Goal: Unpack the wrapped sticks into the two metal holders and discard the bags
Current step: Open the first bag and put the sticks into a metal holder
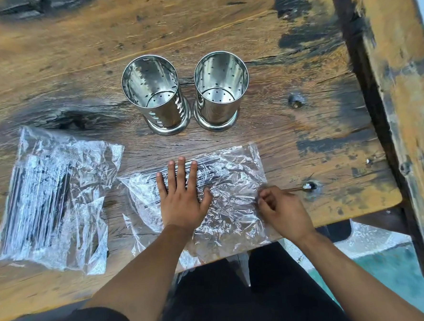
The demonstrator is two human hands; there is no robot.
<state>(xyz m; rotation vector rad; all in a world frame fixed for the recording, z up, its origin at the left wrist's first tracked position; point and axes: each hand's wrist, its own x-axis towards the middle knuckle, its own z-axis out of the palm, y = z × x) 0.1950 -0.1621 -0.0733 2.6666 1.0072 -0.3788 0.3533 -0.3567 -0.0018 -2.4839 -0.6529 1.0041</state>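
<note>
Flat left hand [182,199] presses crinkled clear bag [222,184] — right hand [283,209] pinches.

Two shiny perforated metal holders stand upright and empty, the left holder [155,94] just beside the right holder [218,89]. Nearer than them lies a crumpled clear bag [223,199] of dark sticks [206,171], flat on the table. Left of it lies a second bag [52,197], also holding sticks.
</note>
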